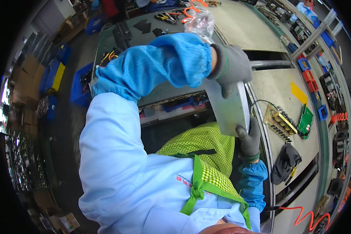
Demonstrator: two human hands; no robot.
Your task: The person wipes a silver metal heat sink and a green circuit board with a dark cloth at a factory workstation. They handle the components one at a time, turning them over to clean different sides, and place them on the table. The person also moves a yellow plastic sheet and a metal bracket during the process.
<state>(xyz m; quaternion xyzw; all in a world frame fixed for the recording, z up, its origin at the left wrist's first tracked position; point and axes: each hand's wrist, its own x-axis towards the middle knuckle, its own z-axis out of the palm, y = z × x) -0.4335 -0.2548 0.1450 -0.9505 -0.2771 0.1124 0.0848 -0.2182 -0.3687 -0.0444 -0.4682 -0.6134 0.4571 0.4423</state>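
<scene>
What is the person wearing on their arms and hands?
Both hands wear grey knit gloves with green-edged cuffs: the left hand and the right hand. Bright blue oversleeves with gathered elastic ends cover the forearms, over a pale blue work coat.

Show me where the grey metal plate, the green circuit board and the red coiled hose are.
grey metal plate (228, 109), head view, flat face.
green circuit board (306, 119), head view, middle.
red coiled hose (308, 216), head view, a coil.

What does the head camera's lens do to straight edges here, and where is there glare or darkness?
Head view: the workbench edges bend toward the rim; corners go black; the metal plate, held in both gloved hands, carries a pale sheen; the plastic bag glints.
</scene>
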